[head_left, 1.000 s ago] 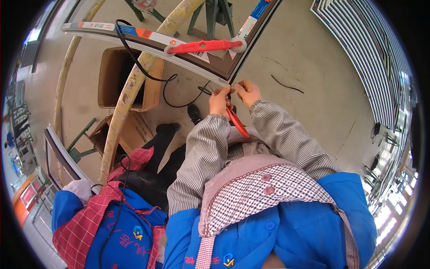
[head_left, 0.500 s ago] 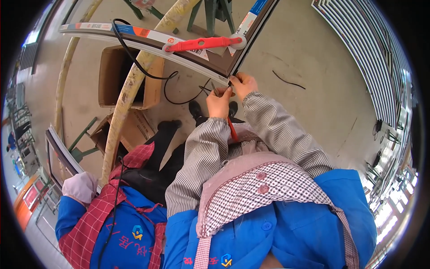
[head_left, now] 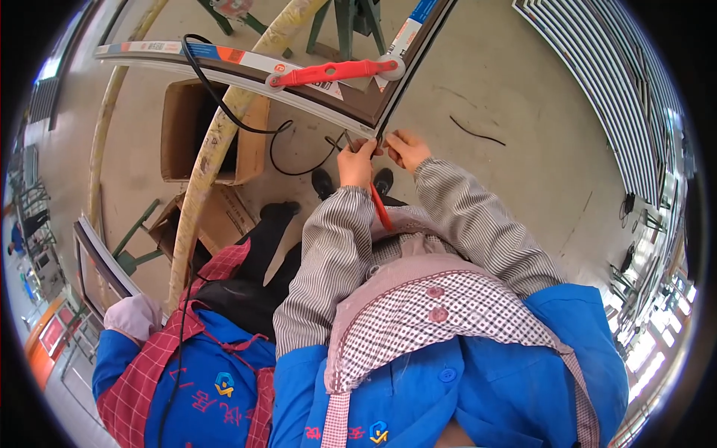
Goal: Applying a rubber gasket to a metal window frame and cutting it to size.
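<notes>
My left hand point(head_left: 356, 166) is closed around a red-handled tool point(head_left: 380, 207); its grey tip shows above the fingers, and the rest is hidden. Just below the corner of a brown and white window frame point(head_left: 358, 113), the fingertips meet a black strip point(head_left: 381, 137) that comes down from the frame's right edge. To the right of that corner, my right hand point(head_left: 407, 150) has its fingers curled in a pinch, and what is between them is too small to make out. Across the corner lies a red roller tool point(head_left: 332, 72) with a pale wheel at each end.
A black cable point(head_left: 231, 110) loops over the frame towards the floor. Yellow-wrapped bars point(head_left: 216, 142) and cardboard boxes point(head_left: 173, 134) stand to the left. A co-worker in a red checked apron point(head_left: 142, 399) is close at lower left. Stacked pale profiles point(head_left: 597, 89) lie at far right.
My right hand has come away from the frame corner, slightly down and to the right. My left hand has moved slightly up and left, relative to the view, still holding the red-handled tool.
</notes>
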A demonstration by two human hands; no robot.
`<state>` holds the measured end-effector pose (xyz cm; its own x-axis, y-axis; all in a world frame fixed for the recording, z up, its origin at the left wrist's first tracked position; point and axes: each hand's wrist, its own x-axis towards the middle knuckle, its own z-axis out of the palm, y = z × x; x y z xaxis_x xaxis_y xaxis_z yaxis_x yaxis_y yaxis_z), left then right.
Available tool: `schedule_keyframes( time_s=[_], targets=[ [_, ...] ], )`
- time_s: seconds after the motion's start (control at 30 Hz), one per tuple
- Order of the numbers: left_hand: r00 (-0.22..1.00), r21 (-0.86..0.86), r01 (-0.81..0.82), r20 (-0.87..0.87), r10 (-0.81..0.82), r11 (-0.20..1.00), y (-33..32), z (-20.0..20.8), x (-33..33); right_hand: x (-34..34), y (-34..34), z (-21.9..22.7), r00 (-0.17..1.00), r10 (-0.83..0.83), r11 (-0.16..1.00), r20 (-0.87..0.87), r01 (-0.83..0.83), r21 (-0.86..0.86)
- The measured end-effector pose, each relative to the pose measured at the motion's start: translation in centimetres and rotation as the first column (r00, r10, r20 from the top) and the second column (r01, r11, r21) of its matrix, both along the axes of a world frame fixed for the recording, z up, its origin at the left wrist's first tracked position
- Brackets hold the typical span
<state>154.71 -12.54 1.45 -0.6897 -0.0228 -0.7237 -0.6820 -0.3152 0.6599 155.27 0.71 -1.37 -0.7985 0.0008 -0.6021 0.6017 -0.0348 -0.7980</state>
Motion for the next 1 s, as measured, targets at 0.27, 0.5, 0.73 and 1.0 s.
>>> schedule_keyframes(
  time_s=[0.27, 0.5, 0.73, 1.0],
  targets=[
    [0.938, -0.193, 0.283, -0.149, -0.313, 0.939, -3.6, -1.5, 0.6, -0.4, -2.2, 0.9, 0.998, 0.062, 0.992, 0.001, -0.062, 0.113],
    [0.743, -0.703, 0.416, -0.102, -0.661, 0.577, -6.0, 2.8, -0.9, -0.6, -2.5, 1.8, 0.992, 0.039, 0.999, 0.121, -0.041, 0.013],
    [0.609, -0.949, 0.171, -0.109, -0.785, 0.265, -5.0, 2.7, -3.0, 0.6, -1.4, 0.2, 0.991, 0.13, 0.954, -0.018, -0.13, -0.269],
    [0.548, -0.941, 0.105, -0.215, -0.808, 0.321, -4.3, 3.0, -3.5, -0.3, -2.6, 1.2, 0.996, 0.073, 0.993, 0.053, -0.068, -0.092]
  ],
)
